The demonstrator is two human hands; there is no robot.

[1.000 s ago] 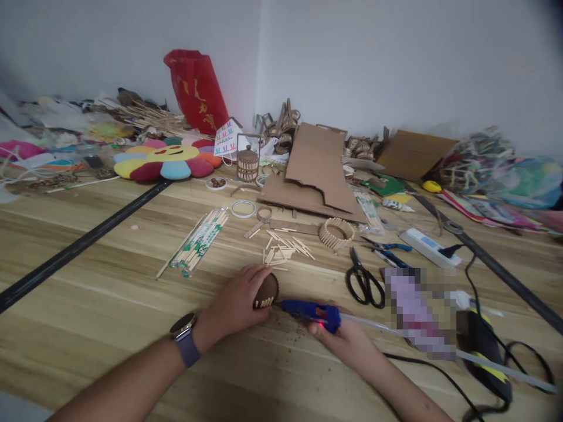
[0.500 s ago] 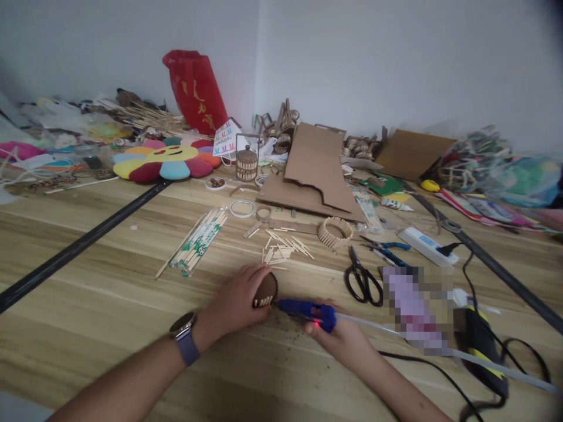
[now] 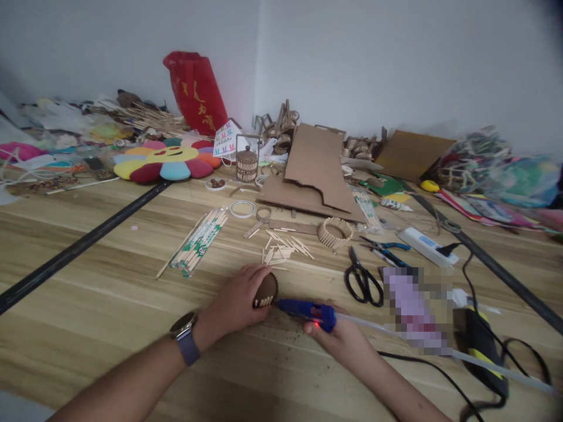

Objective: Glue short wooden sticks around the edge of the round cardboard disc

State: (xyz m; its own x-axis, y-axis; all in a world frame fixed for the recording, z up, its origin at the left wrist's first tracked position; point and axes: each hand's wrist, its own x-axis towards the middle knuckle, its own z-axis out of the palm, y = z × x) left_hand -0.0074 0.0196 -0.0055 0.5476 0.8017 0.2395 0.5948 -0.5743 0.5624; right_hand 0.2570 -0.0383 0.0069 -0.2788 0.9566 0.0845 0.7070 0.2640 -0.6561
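Observation:
My left hand (image 3: pixel 241 298) is closed around a small round brown cardboard piece (image 3: pixel 266 289), tilted up from the table, with a row of short wooden sticks along its lower edge. In my right hand (image 3: pixel 336 334) is a blue glue gun (image 3: pixel 308 310) with a lit red light and a long glue stick (image 3: pixel 373 324) running out of its back. The gun's nozzle points left and sits at the cardboard piece's edge; whether it touches cannot be made out. Beyond my hands lie loose cut sticks (image 3: pixel 285 249) and a ring of short sticks (image 3: pixel 335 233).
Black scissors (image 3: pixel 364 284), blue-handled pliers (image 3: pixel 391 246) and a white power strip (image 3: pixel 426 246) lie to the right, with black cables nearby. Packaged wooden sticks (image 3: pixel 200 241) lie at left. Cardboard sheets (image 3: pixel 314 164) and a small lidded stick bucket (image 3: pixel 247 164) stand farther back.

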